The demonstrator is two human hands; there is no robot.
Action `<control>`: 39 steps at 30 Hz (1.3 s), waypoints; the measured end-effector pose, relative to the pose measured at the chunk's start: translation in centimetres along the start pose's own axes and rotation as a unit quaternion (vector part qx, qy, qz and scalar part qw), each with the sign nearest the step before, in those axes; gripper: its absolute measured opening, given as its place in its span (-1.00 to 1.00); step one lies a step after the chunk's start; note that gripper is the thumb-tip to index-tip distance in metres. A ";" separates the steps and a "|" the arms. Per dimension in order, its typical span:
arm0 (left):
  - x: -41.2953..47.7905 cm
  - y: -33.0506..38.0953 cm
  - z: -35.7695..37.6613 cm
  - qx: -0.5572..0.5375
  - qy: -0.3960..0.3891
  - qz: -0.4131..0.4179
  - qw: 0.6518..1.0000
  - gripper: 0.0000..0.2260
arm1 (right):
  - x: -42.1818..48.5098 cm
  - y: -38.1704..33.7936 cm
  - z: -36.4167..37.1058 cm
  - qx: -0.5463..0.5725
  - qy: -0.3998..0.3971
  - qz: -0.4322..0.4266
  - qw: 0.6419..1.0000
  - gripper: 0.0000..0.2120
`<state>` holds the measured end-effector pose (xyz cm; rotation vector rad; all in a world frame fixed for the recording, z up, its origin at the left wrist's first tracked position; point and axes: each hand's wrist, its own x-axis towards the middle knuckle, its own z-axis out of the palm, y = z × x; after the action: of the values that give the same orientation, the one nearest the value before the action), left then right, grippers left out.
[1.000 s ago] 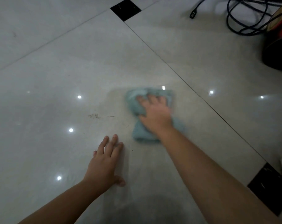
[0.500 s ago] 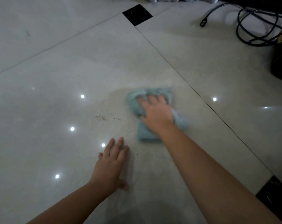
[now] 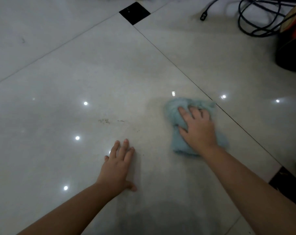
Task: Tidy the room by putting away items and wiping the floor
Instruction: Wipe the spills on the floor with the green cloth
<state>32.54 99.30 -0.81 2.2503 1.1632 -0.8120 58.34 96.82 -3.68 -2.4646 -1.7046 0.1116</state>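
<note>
A crumpled light blue cloth [image 3: 174, 116] lies on the glossy pale tile floor [image 3: 76, 70], right of centre, close to a dark grout line. My right hand [image 3: 199, 128] presses down on top of it with fingers spread, covering its middle. My left hand [image 3: 117, 167] rests flat on the bare floor, fingers straight, to the lower left of the cloth and apart from it. A small patch of dark specks [image 3: 104, 120] marks the tile left of the cloth.
Black cables [image 3: 252, 19] loop on the floor at the top right, beside a dark round object with red and orange on it [image 3: 291, 46]. Small black inset tiles sit at the top centre [image 3: 134, 13] and lower right [image 3: 284, 184].
My right hand has slid the cloth to the right, away from the specks and toward the grout line. My left hand stays planted on the floor.
</note>
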 end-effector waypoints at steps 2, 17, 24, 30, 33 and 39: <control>-0.1 0.0 0.0 0.004 0.001 -0.006 1.000 0.06 | -2.8 -3.5 0.6 0.012 -0.017 -0.087 0.996 -0.43; -2.2 -2.3 2.2 -0.033 0.122 0.002 0.992 0.00 | -7.9 -4.2 -0.3 -0.025 -0.039 0.046 0.998 -0.42; -3.8 -6.6 2.4 -0.093 0.090 -0.059 0.990 0.07 | -3.4 -1.9 -0.6 0.004 -0.084 -0.024 0.996 -0.42; -3.6 -6.6 2.3 -0.090 0.070 -0.069 0.991 0.03 | -3.7 -7.7 0.2 0.008 -0.050 -0.084 0.995 -0.41; -3.5 -6.9 2.5 -0.100 0.080 -0.072 0.989 0.04 | -5.7 -12.1 1.2 0.027 -0.081 -0.223 0.971 -0.34; -3.4 -7.0 3.0 -0.115 0.086 -0.073 0.987 0.05 | 0.9 -7.4 0.7 0.074 -0.084 -0.035 0.993 -0.39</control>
<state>24.22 99.17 -1.52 2.0942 1.4373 -0.5124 51.69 100.25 -3.19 -2.3437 -1.7745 0.4327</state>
